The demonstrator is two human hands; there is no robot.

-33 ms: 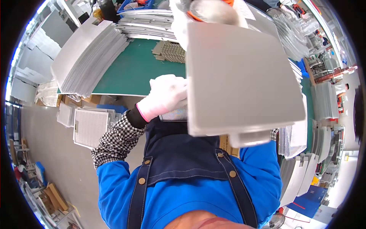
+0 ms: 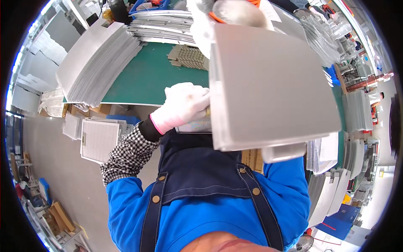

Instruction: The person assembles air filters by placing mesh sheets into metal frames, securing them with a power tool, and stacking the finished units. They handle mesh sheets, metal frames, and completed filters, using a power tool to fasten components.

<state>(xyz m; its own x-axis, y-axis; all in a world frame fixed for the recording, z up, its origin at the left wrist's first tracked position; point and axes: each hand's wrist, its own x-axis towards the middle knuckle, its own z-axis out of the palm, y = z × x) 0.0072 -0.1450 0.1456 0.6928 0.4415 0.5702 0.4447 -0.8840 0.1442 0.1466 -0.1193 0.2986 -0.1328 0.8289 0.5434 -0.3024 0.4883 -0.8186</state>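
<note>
My left hand wears a white glove with a pink cuff. Its fingers are curled closed, with the tips running behind a large grey flat-faced block. A small yellowish bit shows by the fingertips, too little to name. Under the hand lies a silver mesh panel, mostly covered. The block stands close in front of the view, with a paler tab at its lower edge. My right hand is hidden behind the block; only the blue right sleeve shows below it.
Stacked mesh panels stand on the green table at left. Several tan ridged pieces lie farther back, before a pile of silver panels. More panels are stacked at right. Others stand below the table's left edge.
The grey block appears slightly farther right, uncovering a little more of the left fingertips and mesh panel. My left hand stays in place.
</note>
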